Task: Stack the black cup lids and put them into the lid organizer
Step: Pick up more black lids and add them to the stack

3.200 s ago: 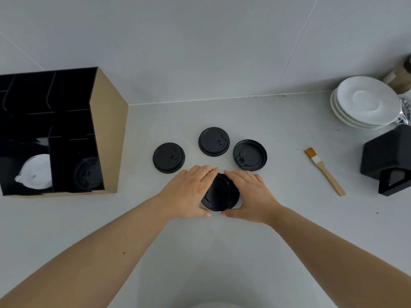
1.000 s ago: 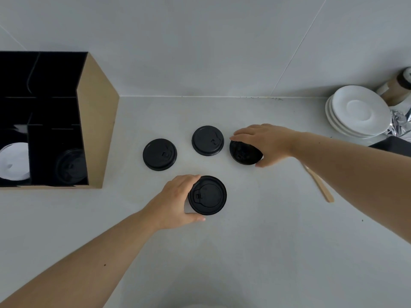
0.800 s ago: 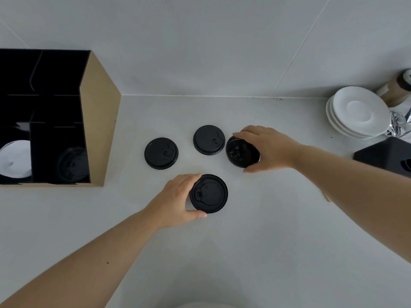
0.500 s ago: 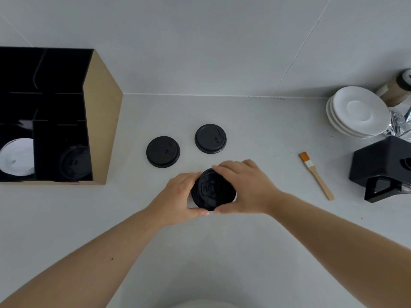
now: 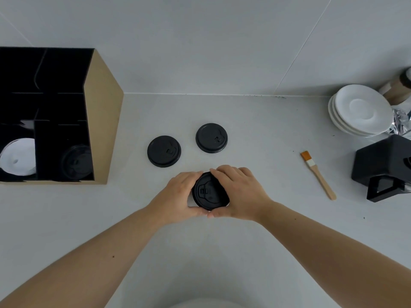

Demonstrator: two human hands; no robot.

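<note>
A stack of black cup lids (image 5: 209, 191) sits on the white counter in front of me. My left hand (image 5: 175, 194) cups its left side and my right hand (image 5: 240, 192) cups its right side, both gripping the rim. Two single black lids lie flat beyond the stack: one (image 5: 164, 151) to the left, one (image 5: 211, 138) further back. The lid organizer (image 5: 104, 121), a black box with a tan side wall, stands at the left. One of its compartments holds black lids (image 5: 76, 162) and another holds white lids (image 5: 19, 160).
A wooden brush with orange bristles (image 5: 318, 174) lies to the right. A black holder (image 5: 384, 167) stands at the right edge, with stacked white saucers (image 5: 360, 110) behind it. The wall runs along the counter's back.
My right hand picked up the rightmost lid, carried it to the stack under my left hand and set it on top. Both hands now close around the stack.
</note>
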